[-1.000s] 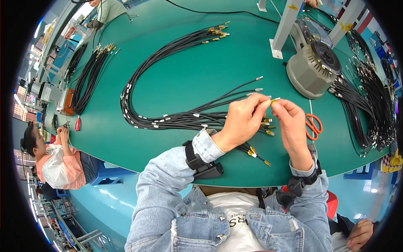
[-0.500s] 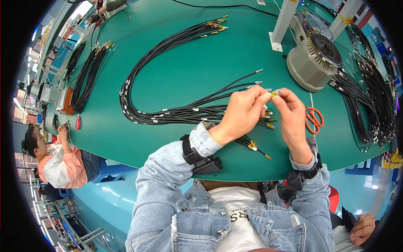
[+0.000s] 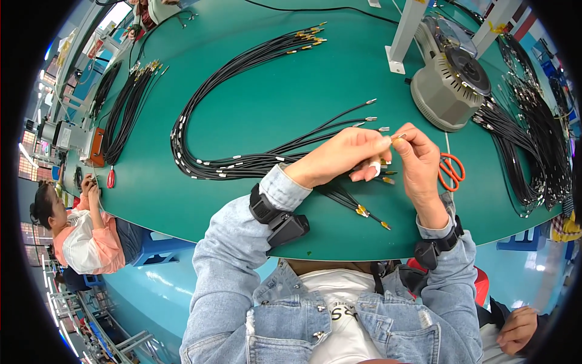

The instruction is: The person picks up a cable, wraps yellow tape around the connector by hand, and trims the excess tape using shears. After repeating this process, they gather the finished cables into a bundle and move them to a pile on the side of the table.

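My left hand (image 3: 348, 151) and my right hand (image 3: 418, 159) meet fingertip to fingertip above the right end of a black cable bundle (image 3: 267, 159). Both pinch the small metal-and-yellow cable connector (image 3: 401, 136), mostly covered by my fingers. A white wrap (image 3: 376, 164) shows at a finger of my left hand. The bundle curves in a U across the green table, with white labels along it and yellow-wrapped ends at the far side. Below my left hand, some ends with yellow tape (image 3: 362, 210) spread toward me. Orange-handled scissors (image 3: 451, 172) lie right of my right hand.
A grey round-based machine (image 3: 450, 91) stands at the far right beside a white post (image 3: 406, 36). More black cables (image 3: 533, 139) are piled beyond it. At the left lie another cable bundle (image 3: 124, 115) and a red-handled tool (image 3: 111, 178). A co-worker (image 3: 91, 236) sits at the left edge.
My left hand has rolled and flattened a little, showing the white finger wrap. The yellow on the pinched connector is more covered now. My right hand stays nearly in place.
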A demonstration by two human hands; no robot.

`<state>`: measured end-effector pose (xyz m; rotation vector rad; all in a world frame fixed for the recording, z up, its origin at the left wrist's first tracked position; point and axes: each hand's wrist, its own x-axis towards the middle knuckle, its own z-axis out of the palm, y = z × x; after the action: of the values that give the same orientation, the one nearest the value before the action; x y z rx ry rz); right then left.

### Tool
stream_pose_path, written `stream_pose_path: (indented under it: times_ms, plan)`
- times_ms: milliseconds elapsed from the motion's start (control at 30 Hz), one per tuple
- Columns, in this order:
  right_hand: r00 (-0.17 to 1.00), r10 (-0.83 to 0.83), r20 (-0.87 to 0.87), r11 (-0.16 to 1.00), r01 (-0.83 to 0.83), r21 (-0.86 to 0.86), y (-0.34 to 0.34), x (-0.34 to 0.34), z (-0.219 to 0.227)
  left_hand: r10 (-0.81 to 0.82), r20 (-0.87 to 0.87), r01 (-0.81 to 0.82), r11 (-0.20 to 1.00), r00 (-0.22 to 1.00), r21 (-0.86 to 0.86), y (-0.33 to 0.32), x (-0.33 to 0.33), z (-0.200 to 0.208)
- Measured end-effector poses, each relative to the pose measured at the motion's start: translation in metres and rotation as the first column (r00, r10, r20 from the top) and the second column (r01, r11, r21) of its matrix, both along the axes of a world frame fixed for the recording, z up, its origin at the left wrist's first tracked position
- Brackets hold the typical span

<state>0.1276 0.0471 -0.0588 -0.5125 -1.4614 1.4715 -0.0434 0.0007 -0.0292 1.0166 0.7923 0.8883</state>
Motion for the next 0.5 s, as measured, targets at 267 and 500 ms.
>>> stream_pose_path:
  times_ms: [267, 500]
  plan:
    - [0.998, 0.052, -0.02, 0.998, -0.052, 0.026, -0.005, -0.001, -0.004, -0.009, 0.012, 0.009, 1.0, 1.0, 0.014, -0.007, -0.006, 0.006]
    - [0.97, -0.009, 0.242, 0.991, -0.025, 0.134, 0.015, 0.019, 0.012, 0.181, -0.258, -0.089, 0.94, 0.949, 0.33, 0.006, 0.001, -0.013]
